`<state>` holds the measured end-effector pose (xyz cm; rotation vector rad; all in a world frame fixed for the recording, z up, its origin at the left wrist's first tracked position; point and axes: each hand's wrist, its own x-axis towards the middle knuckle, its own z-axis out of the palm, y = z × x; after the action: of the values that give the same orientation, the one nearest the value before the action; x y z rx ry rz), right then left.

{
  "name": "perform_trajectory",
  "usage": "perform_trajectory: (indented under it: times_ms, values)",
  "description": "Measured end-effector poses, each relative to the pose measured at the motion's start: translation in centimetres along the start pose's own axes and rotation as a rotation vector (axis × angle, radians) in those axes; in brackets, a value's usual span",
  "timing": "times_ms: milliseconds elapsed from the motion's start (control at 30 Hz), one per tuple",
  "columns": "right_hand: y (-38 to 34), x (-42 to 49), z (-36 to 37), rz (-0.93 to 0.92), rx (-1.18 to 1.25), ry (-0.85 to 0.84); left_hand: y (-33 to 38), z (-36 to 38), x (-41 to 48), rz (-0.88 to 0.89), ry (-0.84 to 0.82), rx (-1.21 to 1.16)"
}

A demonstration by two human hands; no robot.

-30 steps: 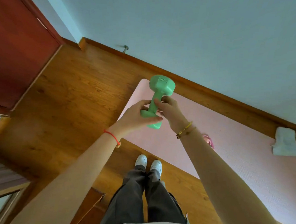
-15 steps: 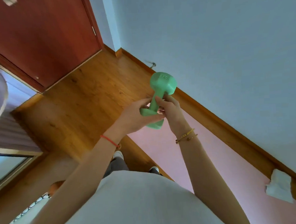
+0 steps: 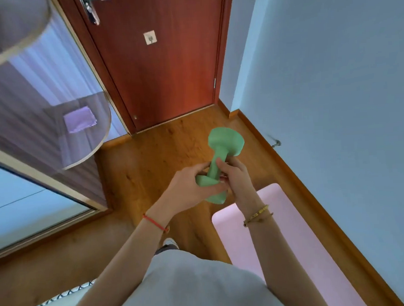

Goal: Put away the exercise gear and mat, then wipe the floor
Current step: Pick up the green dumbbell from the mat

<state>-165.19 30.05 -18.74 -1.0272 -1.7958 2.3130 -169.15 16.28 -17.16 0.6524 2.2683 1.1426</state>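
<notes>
Gripping 1 dumbbell (image 3: pixel 226 140), left hand (image 3: pixel 189 189), right hand (image 3: pixel 238 177); 1 mat (image 3: pixel 262 234); perhaps 1 shoe (image 3: pixel 170 242).

A red-brown door (image 3: pixel 167 67) meets pale blue walls (image 3: pixel 333 73) above a wooden floor (image 3: pixel 154 160).

I log one wide-angle view, head-worn, pitched forward and steeply down; left hand (image 3: pixel 189 189) and right hand (image 3: pixel 238 176) sit close at centre, wooden floor (image 3: pixel 154 160) and red door (image 3: pixel 167 72) beyond.

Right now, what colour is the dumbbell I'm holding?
Light green dumbbell, plain, no pattern, seen in the head view.
</notes>
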Motion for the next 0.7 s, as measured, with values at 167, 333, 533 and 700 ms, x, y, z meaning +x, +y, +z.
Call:
perform_trajectory:
  times_ms: [167, 333, 533, 700]
  values:
    - [-1.3, 4.0, 9.0, 0.017, -0.006, -0.116, -3.5, -8.0, 1.1, -0.047, 0.085, -0.025]
    - [-3.8, 7.8, 17.7, 0.014, -0.084, -0.265, -6.7, -15.6, 2.0, -0.088, 0.220, -0.099]
    - [-6.7, 10.9, 23.7, -0.046, -0.115, -0.375, -8.3, -20.2, 3.2, -0.103, 0.405, -0.200]
    - [-9.9, 16.3, 31.2, -0.060, -0.147, -0.529, -10.2, -26.5, 7.0, -0.145, 0.554, -0.241]
